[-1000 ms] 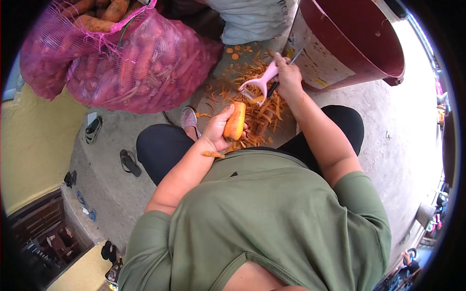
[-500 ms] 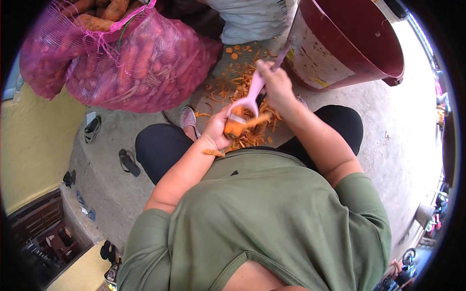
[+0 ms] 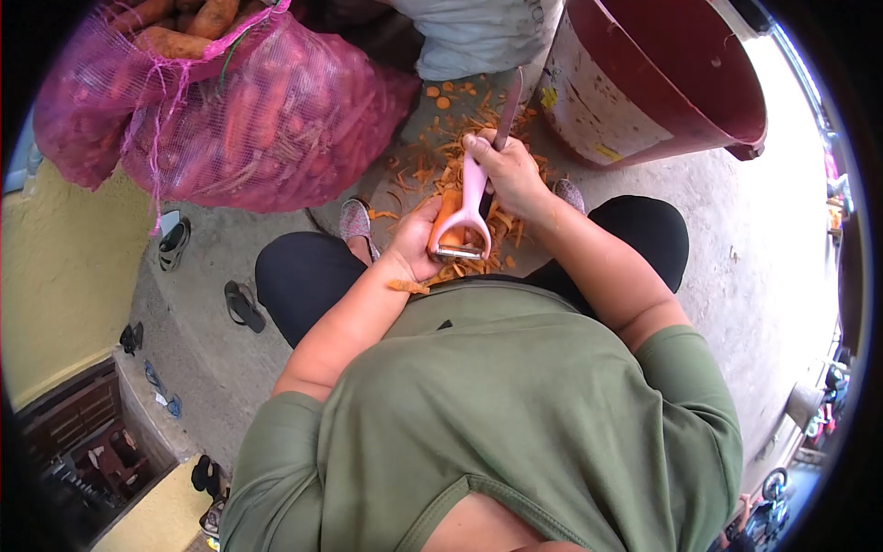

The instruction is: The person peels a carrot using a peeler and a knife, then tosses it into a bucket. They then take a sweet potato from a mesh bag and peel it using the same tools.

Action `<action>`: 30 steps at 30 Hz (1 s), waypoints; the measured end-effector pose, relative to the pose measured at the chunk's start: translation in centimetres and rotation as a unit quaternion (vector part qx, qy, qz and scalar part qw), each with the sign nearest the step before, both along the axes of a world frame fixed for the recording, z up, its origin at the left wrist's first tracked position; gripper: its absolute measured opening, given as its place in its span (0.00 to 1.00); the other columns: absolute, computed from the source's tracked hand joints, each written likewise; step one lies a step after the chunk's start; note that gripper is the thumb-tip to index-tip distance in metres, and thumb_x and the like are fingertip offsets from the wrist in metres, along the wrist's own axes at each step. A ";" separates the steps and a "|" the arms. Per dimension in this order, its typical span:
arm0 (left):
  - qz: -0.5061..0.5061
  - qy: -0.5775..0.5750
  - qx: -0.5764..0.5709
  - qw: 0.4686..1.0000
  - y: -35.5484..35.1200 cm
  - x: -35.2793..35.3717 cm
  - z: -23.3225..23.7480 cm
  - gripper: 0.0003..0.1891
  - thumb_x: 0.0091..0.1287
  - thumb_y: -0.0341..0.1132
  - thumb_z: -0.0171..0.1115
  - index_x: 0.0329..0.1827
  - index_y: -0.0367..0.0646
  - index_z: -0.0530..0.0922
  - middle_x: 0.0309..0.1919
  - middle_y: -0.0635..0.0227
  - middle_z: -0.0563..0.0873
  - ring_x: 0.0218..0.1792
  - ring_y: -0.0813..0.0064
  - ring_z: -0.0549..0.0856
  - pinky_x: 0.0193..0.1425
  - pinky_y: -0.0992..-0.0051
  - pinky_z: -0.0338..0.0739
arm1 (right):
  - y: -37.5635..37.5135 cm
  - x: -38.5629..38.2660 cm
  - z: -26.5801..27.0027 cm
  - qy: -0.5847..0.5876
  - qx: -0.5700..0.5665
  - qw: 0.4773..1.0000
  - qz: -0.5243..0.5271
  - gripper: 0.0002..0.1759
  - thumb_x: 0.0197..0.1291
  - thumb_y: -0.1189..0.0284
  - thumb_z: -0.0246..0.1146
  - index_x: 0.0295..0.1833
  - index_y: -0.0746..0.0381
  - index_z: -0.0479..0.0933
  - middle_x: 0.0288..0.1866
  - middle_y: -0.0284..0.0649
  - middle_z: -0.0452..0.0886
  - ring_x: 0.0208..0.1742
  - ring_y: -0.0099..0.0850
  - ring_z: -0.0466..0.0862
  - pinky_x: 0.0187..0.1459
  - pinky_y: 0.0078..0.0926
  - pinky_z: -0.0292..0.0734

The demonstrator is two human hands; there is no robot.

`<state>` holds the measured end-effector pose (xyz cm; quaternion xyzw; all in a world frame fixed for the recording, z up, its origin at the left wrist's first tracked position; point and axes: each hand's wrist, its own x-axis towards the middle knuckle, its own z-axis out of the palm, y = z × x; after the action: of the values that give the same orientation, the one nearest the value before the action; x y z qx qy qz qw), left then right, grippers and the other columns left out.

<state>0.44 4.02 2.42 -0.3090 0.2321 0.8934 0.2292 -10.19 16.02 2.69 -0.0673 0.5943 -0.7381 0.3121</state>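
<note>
My left hand [image 3: 416, 241] is closed around an orange carrot [image 3: 449, 213], partly covered by the peeler. In my right hand [image 3: 511, 173] is a pink peeler [image 3: 472, 198], its metal blade at the carrot's lower end. A knife [image 3: 508, 109] is held in the same hand, its blade pointing up and away and its dark handle partly hidden. A strip of peel [image 3: 407, 287] lies on my left wrist. Orange peelings [image 3: 460, 164] are heaped on the ground beneath and beyond my hands.
A pink mesh sack [image 3: 267, 120] full of carrots stands at the upper left. Beside it are a white sack [image 3: 483, 37] and, at the upper right, a large red bucket [image 3: 607, 92]. Sandals [image 3: 244, 306] lie on the concrete at left, near a yellow wall [image 3: 64, 267].
The peeler has moved down toward me, to the near end of the carrot. My right hand has shifted slightly left, and the knife blade now points more upright.
</note>
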 end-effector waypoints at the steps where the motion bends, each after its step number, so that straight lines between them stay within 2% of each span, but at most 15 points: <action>1: -0.005 0.011 -0.016 1.000 0.0 0.1 -0.5 0.17 0.65 0.47 0.41 0.48 0.43 0.66 0.32 0.63 0.77 0.32 0.67 0.79 0.28 0.68 0.76 | 0.1 -0.8 -0.8 0.020 0.024 0.999 -0.007 0.13 0.57 0.62 0.55 0.29 0.60 0.69 0.20 0.32 0.71 0.16 0.19 0.68 0.14 0.14 0.61; 2: -0.028 0.064 -0.025 0.997 -0.7 0.5 -1.0 0.15 0.65 0.45 0.41 0.47 0.46 0.65 0.34 0.63 0.76 0.31 0.66 0.79 0.27 0.66 0.77 | 0.3 -2.0 -1.9 0.011 0.053 0.996 -0.077 0.13 0.56 0.62 0.55 0.30 0.61 0.68 0.20 0.33 0.71 0.17 0.20 0.70 0.15 0.15 0.63; 5: -0.015 0.019 -0.024 0.999 -0.9 0.8 -1.3 0.14 0.64 0.45 0.43 0.48 0.47 0.65 0.32 0.64 0.75 0.28 0.66 0.79 0.25 0.66 0.77 | 1.4 -5.5 -4.0 0.035 0.058 0.966 -0.250 0.14 0.56 0.61 0.55 0.30 0.62 0.67 0.21 0.34 0.71 0.19 0.22 0.72 0.18 0.17 0.68; 7: -0.004 -0.008 -0.012 1.000 -1.0 0.7 -1.2 0.16 0.64 0.46 0.44 0.47 0.46 0.65 0.30 0.63 0.76 0.27 0.67 0.79 0.25 0.69 0.76 | 1.1 -4.6 -2.1 -0.025 0.020 0.973 -0.230 0.14 0.56 0.61 0.56 0.29 0.61 0.66 0.20 0.33 0.70 0.17 0.21 0.70 0.16 0.16 0.65; 11: 0.006 -0.036 0.012 0.999 -0.5 0.3 -0.8 0.17 0.64 0.48 0.44 0.46 0.45 0.66 0.30 0.63 0.76 0.27 0.67 0.79 0.26 0.71 0.76 | -0.2 -0.3 -0.4 -0.021 -0.044 0.998 -0.045 0.12 0.56 0.62 0.56 0.29 0.60 0.69 0.18 0.30 0.68 0.14 0.18 0.65 0.14 0.15 0.58; 13: -0.009 -0.026 0.023 0.999 -0.5 0.4 -1.1 0.18 0.63 0.49 0.44 0.46 0.45 0.67 0.30 0.64 0.75 0.28 0.68 0.77 0.27 0.71 0.74 | -0.1 -1.1 -0.8 0.007 0.049 0.997 -0.060 0.12 0.56 0.62 0.56 0.31 0.61 0.69 0.19 0.30 0.70 0.17 0.17 0.68 0.15 0.16 0.61; 16: -0.046 0.016 0.039 0.998 -1.0 1.0 -2.2 0.18 0.63 0.50 0.44 0.46 0.47 0.68 0.32 0.65 0.75 0.31 0.68 0.74 0.29 0.73 0.69 | 1.3 -4.8 -3.3 0.024 0.046 0.964 -0.261 0.14 0.54 0.62 0.58 0.32 0.62 0.68 0.23 0.34 0.72 0.19 0.21 0.71 0.18 0.17 0.68; 17: -0.042 0.012 0.038 0.998 -1.2 1.1 -2.4 0.18 0.63 0.50 0.44 0.46 0.47 0.68 0.33 0.65 0.74 0.31 0.69 0.74 0.30 0.73 0.69 | 2.0 -5.5 -3.5 0.030 0.080 0.966 -0.244 0.14 0.54 0.61 0.57 0.31 0.62 0.68 0.23 0.34 0.72 0.19 0.21 0.72 0.18 0.18 0.68; 19: -0.035 0.004 0.039 0.999 -1.6 1.1 -2.9 0.18 0.63 0.50 0.43 0.46 0.46 0.67 0.34 0.64 0.74 0.32 0.69 0.74 0.30 0.72 0.70 | 1.1 -4.2 -1.5 -0.030 0.024 0.971 -0.238 0.14 0.54 0.61 0.57 0.31 0.61 0.68 0.21 0.32 0.71 0.17 0.20 0.70 0.16 0.16 0.65; 21: -0.020 -0.004 -0.021 1.000 -1.1 0.8 -2.4 0.18 0.64 0.50 0.42 0.47 0.46 0.67 0.34 0.64 0.74 0.33 0.70 0.75 0.30 0.72 0.71 | 0.4 -2.3 -0.7 -0.038 -0.011 0.993 -0.115 0.14 0.54 0.60 0.57 0.30 0.60 0.69 0.19 0.31 0.69 0.16 0.19 0.68 0.15 0.15 0.61; 23: -0.029 -0.004 -0.038 0.999 -0.9 0.8 -2.1 0.19 0.64 0.49 0.41 0.46 0.44 0.68 0.32 0.63 0.75 0.31 0.70 0.76 0.29 0.72 0.72 | 0.1 -0.5 0.1 -0.022 -0.003 0.999 -0.041 0.15 0.54 0.61 0.58 0.26 0.62 0.68 0.20 0.33 0.71 0.17 0.22 0.71 0.17 0.17 0.67; 25: -0.060 0.007 -0.010 0.998 -1.1 1.0 -2.0 0.20 0.65 0.49 0.40 0.44 0.41 0.69 0.29 0.62 0.76 0.28 0.69 0.78 0.26 0.71 0.74 | -0.2 -1.5 -0.9 -0.026 0.068 0.988 -0.139 0.14 0.53 0.61 0.59 0.29 0.61 0.69 0.21 0.31 0.70 0.18 0.20 0.69 0.16 0.17 0.64; 27: -0.071 0.016 0.023 0.997 -0.8 0.9 -1.6 0.21 0.64 0.51 0.41 0.44 0.41 0.69 0.30 0.64 0.76 0.28 0.72 0.77 0.27 0.73 0.74 | 1.4 -5.0 -4.6 0.029 0.041 0.963 -0.265 0.14 0.53 0.62 0.59 0.30 0.62 0.69 0.23 0.33 0.72 0.19 0.22 0.71 0.18 0.19 0.67; 29: -0.101 0.073 0.042 0.991 -1.1 0.8 -1.0 0.22 0.64 0.52 0.40 0.46 0.41 0.68 0.32 0.65 0.74 0.30 0.73 0.75 0.31 0.73 0.73 | 3.2 -7.0 -4.9 0.070 0.158 0.950 -0.260 0.15 0.53 0.63 0.59 0.34 0.65 0.69 0.26 0.37 0.74 0.24 0.24 0.74 0.22 0.19 0.70; 30: -0.104 0.089 0.008 0.991 -1.4 0.7 -0.4 0.19 0.62 0.48 0.48 0.47 0.42 0.67 0.32 0.67 0.74 0.31 0.75 0.75 0.33 0.75 0.73 | 2.7 -6.5 -3.2 0.049 0.151 0.961 -0.226 0.15 0.52 0.64 0.59 0.32 0.67 0.70 0.24 0.38 0.74 0.24 0.26 0.75 0.24 0.21 0.70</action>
<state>1.15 2.61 2.01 -0.2008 0.2750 0.8904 0.3022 -16.69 18.76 -0.56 0.0802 0.7131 -0.6871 0.1137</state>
